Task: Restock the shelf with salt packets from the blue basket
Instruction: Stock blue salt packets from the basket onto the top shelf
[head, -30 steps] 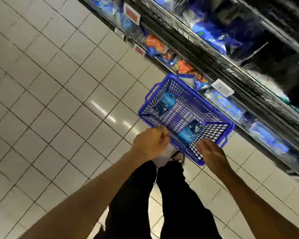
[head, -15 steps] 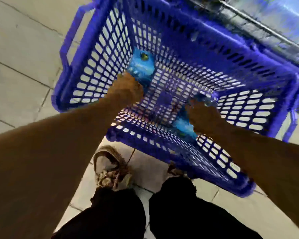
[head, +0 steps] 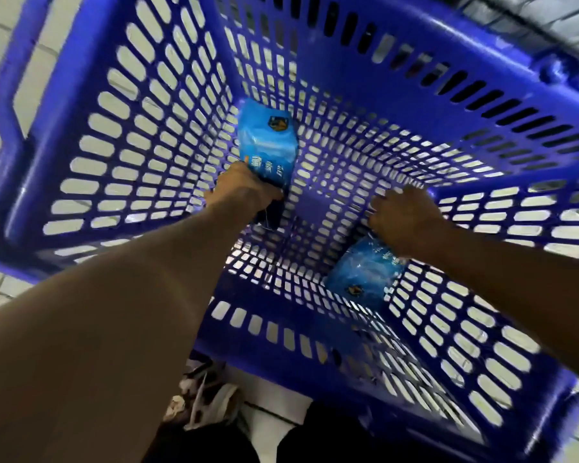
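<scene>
Both hands deeper in blue slotted plastic basket (head: 121, 135) than half second ago. Left hand (head: 244, 192) fingers curled round light-blue salt packet (head: 268, 142) near far-left corner; right hand (head: 405, 218) grips second light-blue packet (head: 365, 275) by near-right wall.

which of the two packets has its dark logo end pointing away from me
The packet gripped by the left hand, at the basket's far left. Its dark badge sits at the far end; the other packet, under the right hand, has its badge nearest you.
</scene>
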A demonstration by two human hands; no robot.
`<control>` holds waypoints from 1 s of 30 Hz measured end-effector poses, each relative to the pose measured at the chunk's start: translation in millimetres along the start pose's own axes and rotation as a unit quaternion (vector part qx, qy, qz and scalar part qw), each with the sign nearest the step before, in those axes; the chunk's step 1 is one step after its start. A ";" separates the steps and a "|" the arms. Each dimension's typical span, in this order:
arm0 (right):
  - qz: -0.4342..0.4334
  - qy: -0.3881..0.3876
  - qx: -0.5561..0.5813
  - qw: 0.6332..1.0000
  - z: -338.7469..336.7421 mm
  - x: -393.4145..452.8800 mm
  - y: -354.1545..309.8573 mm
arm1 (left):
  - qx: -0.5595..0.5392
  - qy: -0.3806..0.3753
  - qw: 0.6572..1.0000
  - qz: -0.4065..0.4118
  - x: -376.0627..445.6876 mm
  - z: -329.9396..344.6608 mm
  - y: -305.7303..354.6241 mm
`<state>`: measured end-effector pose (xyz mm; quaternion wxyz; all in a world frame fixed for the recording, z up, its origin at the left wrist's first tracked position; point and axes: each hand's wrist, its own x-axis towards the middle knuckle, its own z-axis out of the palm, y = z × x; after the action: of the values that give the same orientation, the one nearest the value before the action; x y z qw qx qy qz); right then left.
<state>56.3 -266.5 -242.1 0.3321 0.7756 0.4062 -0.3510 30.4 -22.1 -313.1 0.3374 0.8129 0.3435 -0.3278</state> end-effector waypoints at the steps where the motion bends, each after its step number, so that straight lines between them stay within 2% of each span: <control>1: -0.015 -0.016 0.003 1.000 -0.4 -4.4 2.0 | -0.009 -0.008 1.000 -0.004 -5.6 -0.4 3.0; 4: -0.016 -0.028 0.073 0.997 -2.1 -20.6 13.7 | -0.037 -0.036 0.999 -0.002 -27.2 -6.7 11.0; 5: 0.016 -0.022 0.145 0.989 0.8 -28.3 17.4 | -0.050 -0.054 0.997 -0.010 -36.4 -11.6 13.3; 6: 0.062 -0.019 0.259 0.964 0.7 -38.4 24.6 | -0.067 -0.071 0.995 -0.016 -53.7 -21.0 19.0; 7: 0.110 -0.018 0.415 0.903 -2.3 -50.1 29.0 | -0.094 -0.094 0.991 -0.019 -70.2 -29.4 22.5; 8: 0.150 -0.016 0.585 0.797 -7.1 -64.1 30.7 | -0.127 -0.109 0.986 -0.015 -88.2 -38.4 25.5; 9: 0.177 0.010 0.721 0.669 -16.7 -84.3 32.5 | -0.157 -0.116 0.981 -0.007 -109.7 -52.2 31.3; 10: 0.192 0.034 0.808 0.556 -26.8 -103.6 30.9 | -0.191 -0.116 0.975 0.003 -131.4 -64.3 35.5; 11: 0.192 0.046 0.866 0.459 -40.2 -126.0 28.7 | -0.226 -0.115 0.967 0.008 -157.6 -81.3 41.1; 13: 0.159 0.037 0.938 0.306 -66.1 -168.8 19.2 | -0.303 -0.121 0.945 0.015 -204.1 -112.4 48.6; 14: 0.142 0.028 0.958 0.247 -82.3 -195.9 16.5 | -0.331 -0.136 0.933 0.024 -228.6 -130.2 51.4; 16: 0.105 0.015 0.981 0.160 -112.1 -247.9 8.9 | -0.376 -0.147 0.915 0.023 -276.4 -163.1 55.1; 18: 0.081 0.015 0.992 0.096 -136.0 -293.9 -0.6 | -0.408 -0.125 0.904 0.002 -322.4 -189.7 58.7; 21: 0.072 0.010 0.997 0.032 -174.4 -369.1 -8.3 | -0.462 -0.112 0.879 -0.026 -400.9 -232.4 69.6; 26: 0.102 0.015 0.995 -0.010 -228.9 -491.5 -13.9 | -0.503 -0.127 0.854 -0.021 -530.4 -297.0 91.3; 30: 0.094 0.033 0.995 -0.004 -271.5 -594.2 -11.6 | -0.468 -0.145 0.872 0.000 -625.7 -341.4 111.6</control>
<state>-130.9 -279.9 383.8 0.7533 -0.3771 0.4129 0.3461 -123.4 -28.8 391.8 0.7242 0.5035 0.4036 -0.2433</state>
